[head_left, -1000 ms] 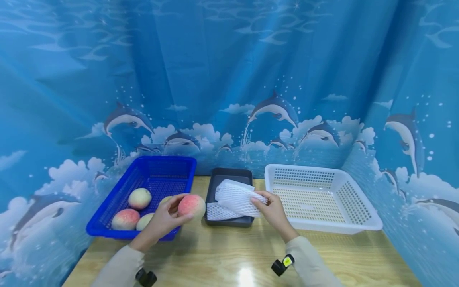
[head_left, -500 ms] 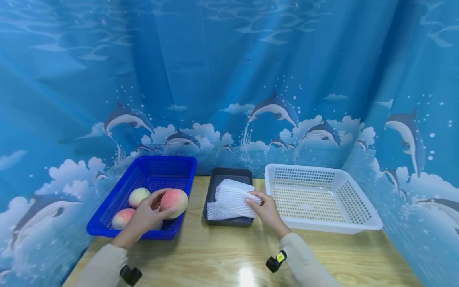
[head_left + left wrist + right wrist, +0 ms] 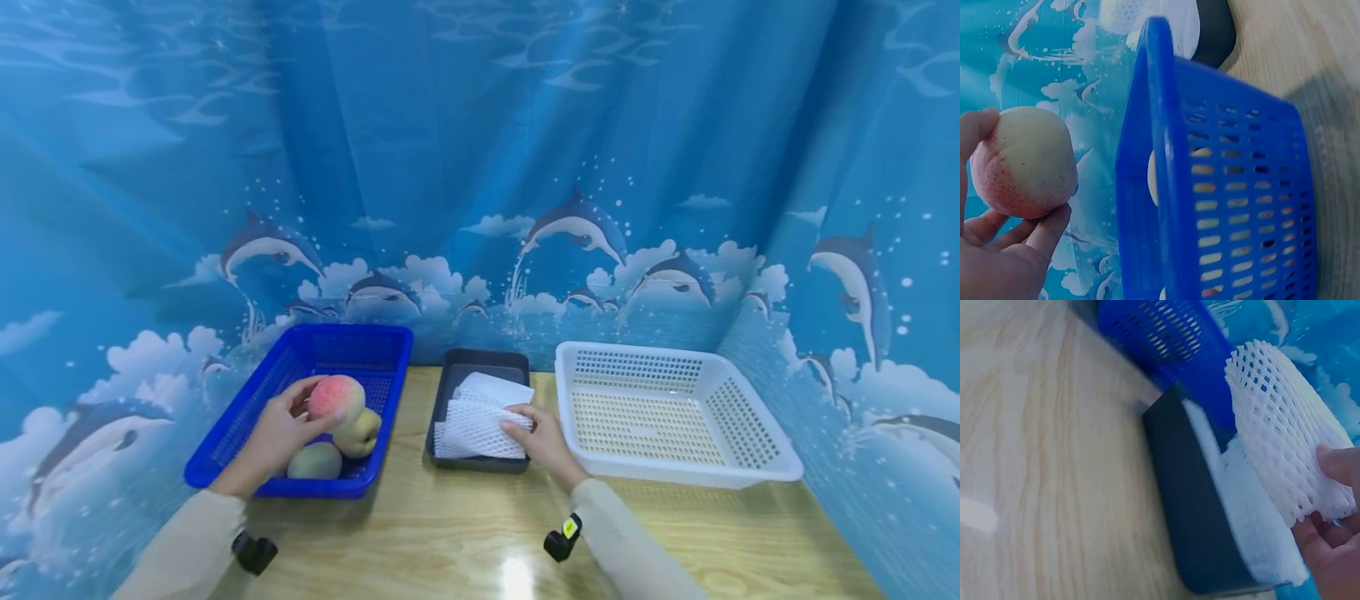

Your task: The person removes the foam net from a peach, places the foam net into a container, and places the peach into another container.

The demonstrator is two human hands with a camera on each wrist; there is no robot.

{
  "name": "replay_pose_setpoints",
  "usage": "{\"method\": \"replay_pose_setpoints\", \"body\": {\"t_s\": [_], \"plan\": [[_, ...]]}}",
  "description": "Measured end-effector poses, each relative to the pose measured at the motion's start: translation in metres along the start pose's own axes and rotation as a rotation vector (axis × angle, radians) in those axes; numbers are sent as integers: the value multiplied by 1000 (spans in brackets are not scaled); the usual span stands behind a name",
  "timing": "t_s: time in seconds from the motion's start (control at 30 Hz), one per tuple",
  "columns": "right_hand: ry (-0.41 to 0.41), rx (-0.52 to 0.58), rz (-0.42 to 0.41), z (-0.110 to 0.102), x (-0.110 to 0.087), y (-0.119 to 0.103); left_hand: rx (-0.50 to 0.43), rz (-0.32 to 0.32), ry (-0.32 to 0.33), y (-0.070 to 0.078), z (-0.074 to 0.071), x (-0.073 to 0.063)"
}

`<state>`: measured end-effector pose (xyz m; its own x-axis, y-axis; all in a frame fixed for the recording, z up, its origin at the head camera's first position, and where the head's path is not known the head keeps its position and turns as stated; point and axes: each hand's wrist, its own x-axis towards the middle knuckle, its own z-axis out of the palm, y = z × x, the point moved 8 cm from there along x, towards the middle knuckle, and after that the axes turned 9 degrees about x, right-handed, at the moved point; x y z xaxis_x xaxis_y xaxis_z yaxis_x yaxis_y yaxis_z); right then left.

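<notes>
In the head view my left hand (image 3: 272, 437) grips a pink-and-cream peach (image 3: 336, 397) above the blue basket (image 3: 352, 333). Thumb and fingers curl round the peach (image 3: 1025, 164) in the left wrist view. Below it in the basket lie a yellowish peach (image 3: 358, 435) and a pale peach (image 3: 315, 462); my hand hides part of the basket. My right hand (image 3: 547, 443) pinches a white foam net sleeve (image 3: 483, 429) over the black tray (image 3: 491, 358). The sleeve's open mesh end (image 3: 1254, 375) points away from the fingers. More foam net sleeves (image 3: 495, 390) lie in the tray.
A white perforated basket (image 3: 686, 477) stands to the right of the tray. All the containers rest on a wooden table (image 3: 420, 533). Behind them hangs a blue dolphin-print curtain (image 3: 465, 167).
My left hand has carried the peach leftward, from beside the black tray to above the blue basket. My right hand has shifted slightly left with the foam net sleeve.
</notes>
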<state>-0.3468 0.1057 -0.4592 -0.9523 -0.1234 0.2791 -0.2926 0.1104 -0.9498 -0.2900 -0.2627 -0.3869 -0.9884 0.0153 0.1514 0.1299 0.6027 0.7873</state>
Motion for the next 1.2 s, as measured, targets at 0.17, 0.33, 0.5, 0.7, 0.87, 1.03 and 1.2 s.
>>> {"method": "replay_pose_setpoints", "body": {"t_s": [0.17, 0.33, 0.5, 0.7, 0.87, 1.03, 1.2], "plan": [[11, -84, 1, 4, 4, 8, 16, -32, 3, -4, -8, 8], [25, -176, -20, 6, 6, 15, 18, -59, -16, -12, -12, 21], [23, -220, -3, 10, 7, 22, 91, -35, 21, -17, -16, 32], [19, -262, 12, 12, 8, 28, 166, -70, 16, -20, -15, 44], [8, -302, 24, 13, 11, 29, 179, -52, 25, -17, -19, 58], [-32, -403, 28, 16, 14, 27, 176, -44, 53, -19, -22, 67], [-67, -472, 29, 20, 14, 26, 157, -53, 73, -24, -16, 74]]}}
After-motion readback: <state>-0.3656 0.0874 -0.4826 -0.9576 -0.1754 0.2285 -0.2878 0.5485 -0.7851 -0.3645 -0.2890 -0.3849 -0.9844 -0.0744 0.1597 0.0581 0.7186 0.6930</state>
